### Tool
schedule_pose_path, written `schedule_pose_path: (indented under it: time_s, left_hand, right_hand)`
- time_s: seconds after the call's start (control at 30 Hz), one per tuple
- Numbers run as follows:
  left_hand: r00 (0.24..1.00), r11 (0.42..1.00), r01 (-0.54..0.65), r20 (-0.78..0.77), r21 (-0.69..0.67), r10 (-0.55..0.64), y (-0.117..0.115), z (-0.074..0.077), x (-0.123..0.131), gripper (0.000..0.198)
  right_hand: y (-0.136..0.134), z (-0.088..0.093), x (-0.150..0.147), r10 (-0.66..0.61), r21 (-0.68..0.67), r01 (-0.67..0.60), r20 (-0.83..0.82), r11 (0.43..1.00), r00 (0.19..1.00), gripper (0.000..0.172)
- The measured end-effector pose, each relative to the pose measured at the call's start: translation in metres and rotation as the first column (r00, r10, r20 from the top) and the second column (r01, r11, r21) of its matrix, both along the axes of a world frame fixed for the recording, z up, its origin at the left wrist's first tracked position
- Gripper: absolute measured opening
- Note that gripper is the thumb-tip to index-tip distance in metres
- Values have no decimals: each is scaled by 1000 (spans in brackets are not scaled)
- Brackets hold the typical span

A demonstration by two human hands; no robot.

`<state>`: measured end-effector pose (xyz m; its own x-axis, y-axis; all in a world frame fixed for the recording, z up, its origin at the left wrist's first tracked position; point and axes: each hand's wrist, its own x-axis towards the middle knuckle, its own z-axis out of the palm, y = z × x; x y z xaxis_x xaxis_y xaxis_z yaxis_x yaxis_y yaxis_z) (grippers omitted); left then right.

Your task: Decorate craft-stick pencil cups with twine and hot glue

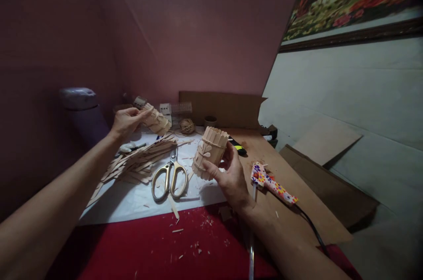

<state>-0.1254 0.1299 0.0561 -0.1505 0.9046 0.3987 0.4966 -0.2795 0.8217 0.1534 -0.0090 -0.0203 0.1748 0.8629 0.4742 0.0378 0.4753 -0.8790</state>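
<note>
My right hand grips a round holder made of upright wooden craft sticks, bound with twine and decorated with small pale leaf shapes. It is tilted slightly above the table. Further back on the left, my left hand pinches the edge of a second craft-stick holder, also wrapped with twine and leaning over. Between the hands lie gold-handled scissors, blades pointing away. A pile of loose craft sticks spreads beneath my left forearm.
A flower-patterned glue gun with a black cord rests on cardboard at right, beside a clear glue stick. A ball of twine and a yellow-black cutter sit further back. Wood scraps litter the red cloth. A purple bottle stands left.
</note>
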Motion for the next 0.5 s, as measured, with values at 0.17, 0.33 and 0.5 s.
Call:
schedule_pose_path:
  time_s: [0.17, 0.33, 0.5]
  left_hand:
    - [924, 987, 157, 350, 26, -156, -21, 2, 10, 31]
    - [773, 955, 293, 575, 52, -268, -45, 3, 29, 37]
    - [407, 835, 549, 866, 21, -290, -61, 1, 35, 39]
  right_hand:
    - [6, -3, 2, -13, -26, 13, -5, 1000, 1000, 77]
    - [13, -9, 5, 5, -18, -5, -39, 1000, 999, 75]
    - [15, -9, 6, -6, -23, 5, -59, 1000, 998, 76]
